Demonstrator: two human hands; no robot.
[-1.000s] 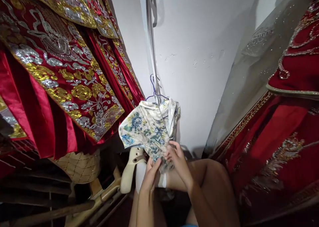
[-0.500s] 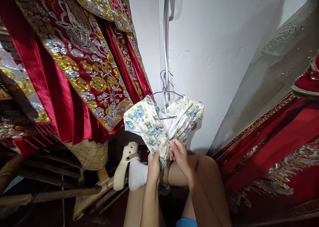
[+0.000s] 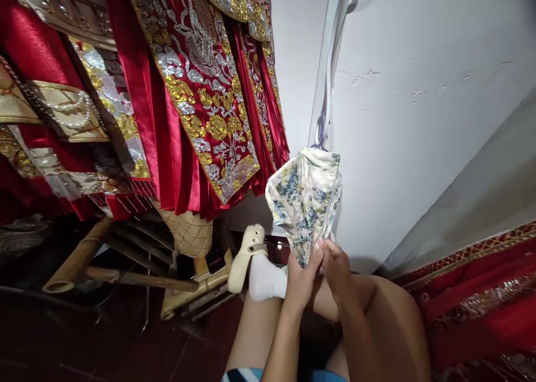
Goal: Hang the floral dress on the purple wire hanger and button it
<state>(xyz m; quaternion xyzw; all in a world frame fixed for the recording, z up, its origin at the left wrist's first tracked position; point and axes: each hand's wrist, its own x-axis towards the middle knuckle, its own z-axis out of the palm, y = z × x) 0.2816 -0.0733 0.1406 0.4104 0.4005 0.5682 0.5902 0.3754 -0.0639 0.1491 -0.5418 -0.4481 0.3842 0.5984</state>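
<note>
A white top with a blue and yellow floral print (image 3: 302, 195) hangs against the wall, turned side-on so that one shoulder faces me. Its purple hanger (image 3: 321, 130) shows only at the hook, which catches on a pale strap (image 3: 329, 63); the rest is inside the cloth. Low on the garment, my left hand (image 3: 304, 270) pinches the fabric between thumb and fingers. Right beside it, touching or nearly so, my right hand (image 3: 334, 264) grips the cloth at its right edge. The garment's lower end is hidden behind my hands.
Red embroidered robes (image 3: 209, 91) with gold and silver sequins hang at the left. Below them stand a bamboo frame (image 3: 142, 278) and a quilted beige piece (image 3: 188, 231). My foot wears a cream clog (image 3: 243, 259) near the garment. More red cloth (image 3: 481, 298) lies at the right.
The floral top has turned from front-facing to side-on, its neckline now out of sight. My hands have come together on its lower part. The view has shifted left.
</note>
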